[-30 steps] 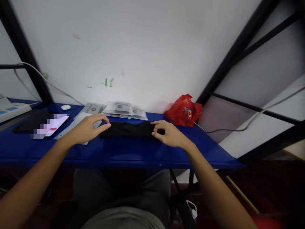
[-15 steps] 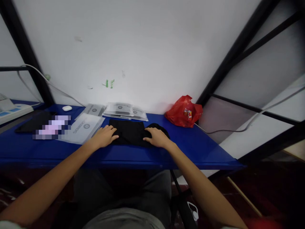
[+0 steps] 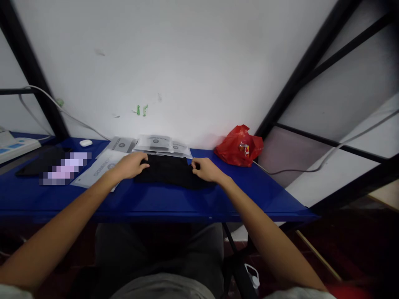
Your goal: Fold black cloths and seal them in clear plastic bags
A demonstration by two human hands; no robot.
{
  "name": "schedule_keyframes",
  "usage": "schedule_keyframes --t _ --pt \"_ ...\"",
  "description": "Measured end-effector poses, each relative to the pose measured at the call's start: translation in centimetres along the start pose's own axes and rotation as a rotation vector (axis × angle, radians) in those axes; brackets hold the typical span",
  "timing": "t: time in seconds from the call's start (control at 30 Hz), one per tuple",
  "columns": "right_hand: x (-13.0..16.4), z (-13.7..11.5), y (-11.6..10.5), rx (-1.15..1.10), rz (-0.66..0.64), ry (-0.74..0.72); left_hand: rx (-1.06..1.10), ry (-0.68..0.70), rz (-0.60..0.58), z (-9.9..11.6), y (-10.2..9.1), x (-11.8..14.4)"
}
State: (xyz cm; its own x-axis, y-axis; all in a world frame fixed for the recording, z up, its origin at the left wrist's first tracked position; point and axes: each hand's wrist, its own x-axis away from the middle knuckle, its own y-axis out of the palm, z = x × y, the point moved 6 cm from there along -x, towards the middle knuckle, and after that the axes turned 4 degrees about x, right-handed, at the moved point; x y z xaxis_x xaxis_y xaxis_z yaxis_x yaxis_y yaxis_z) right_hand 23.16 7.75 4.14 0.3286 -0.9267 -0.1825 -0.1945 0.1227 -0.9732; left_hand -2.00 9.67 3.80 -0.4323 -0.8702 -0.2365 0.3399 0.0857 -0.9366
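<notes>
A folded piece of black cloth [image 3: 166, 169], maybe a garment, lies on the blue table [image 3: 174, 203] in front of me. At its far left corner my left hand [image 3: 132, 165] is closed, thumb and fingers pinching the fabric. My right hand [image 3: 205, 169] pinches the cloth near its far right part, fingers curled. The cloth's right end passes beneath my right hand and is partly hidden. Under my left wrist and forearm lies a frosted plastic bag [image 3: 96, 169] with printed lettering.
Behind the cloth, several frosted printed packets [image 3: 154, 142] lie against the wall. A red plastic bag [image 3: 238, 147] stands at the back right. On the left are a blurred-out phone-like object [image 3: 65, 168], a dark flat item [image 3: 40, 161], a white case [image 3: 86, 143] and a power strip [image 3: 20, 147].
My hands have gone from lying flat on the cloth to pinching its far corners. The left hand moved up and slightly left. The cloth's far edge is now nearer the packets.
</notes>
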Motion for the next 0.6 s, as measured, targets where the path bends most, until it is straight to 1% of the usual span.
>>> schedule_keyframes --t 0.03,0.07,0.1,0.13,0.17,0.2,0.27,0.3,0.33,0.37,0.43,0.47,0.53,0.6 --pt "1.0 -0.3 -0.8 -0.060 0.003 -0.021 0.091 0.008 0.005 0.1 -1.1 0.8" --pt "2.0 -0.8 -1.6 -0.140 -0.026 -0.053 0.201 0.020 -0.040 0.2 -1.8 1.6" --pt "3.1 -1.2 -2.1 -0.221 -0.089 -0.079 0.314 0.042 -0.137 0.4 -2.2 2.4" --pt "4.1 -1.6 -2.5 -0.290 -0.148 -0.095 0.404 0.042 -0.198 0.6 -2.4 3.0" --pt "4.8 -1.7 -3.1 -0.322 -0.142 -0.081 0.462 0.036 -0.233 0.7 -2.5 3.5" --pt "5.3 -1.7 -3.6 -0.320 -0.101 -0.065 0.485 0.023 -0.244 0.8 -2.3 3.7" --pt "5.6 -1.1 -3.7 -0.237 0.031 -0.009 0.427 -0.009 -0.201 1.0 -1.0 3.6" --pt "5.5 -0.6 -3.3 -0.168 0.098 0.025 0.352 -0.019 -0.142 1.1 -0.1 3.4" --pt "5.2 -0.1 -2.5 -0.084 0.131 0.058 0.269 -0.019 -0.101 1.2 1.0 3.1" --pt "4.8 0.7 -1.4 0.000 0.148 0.102 0.192 -0.007 -0.103 1.4 2.4 2.7" --pt "3.8 2.1 1.7 0.101 0.059 0.134 0.100 0.020 -0.188 1.7 5.3 2.1" --pt "3.2 2.9 3.1 0.123 0.006 0.135 0.063 0.009 -0.203 1.6 6.4 1.8" --pt "2.1 4.3 5.2 0.131 -0.047 0.145 0.025 -0.022 -0.231 1.1 7.7 1.1" --pt "1.1 5.4 6.2 0.106 -0.033 0.149 0.018 -0.062 -0.251 0.6 8.3 0.5"
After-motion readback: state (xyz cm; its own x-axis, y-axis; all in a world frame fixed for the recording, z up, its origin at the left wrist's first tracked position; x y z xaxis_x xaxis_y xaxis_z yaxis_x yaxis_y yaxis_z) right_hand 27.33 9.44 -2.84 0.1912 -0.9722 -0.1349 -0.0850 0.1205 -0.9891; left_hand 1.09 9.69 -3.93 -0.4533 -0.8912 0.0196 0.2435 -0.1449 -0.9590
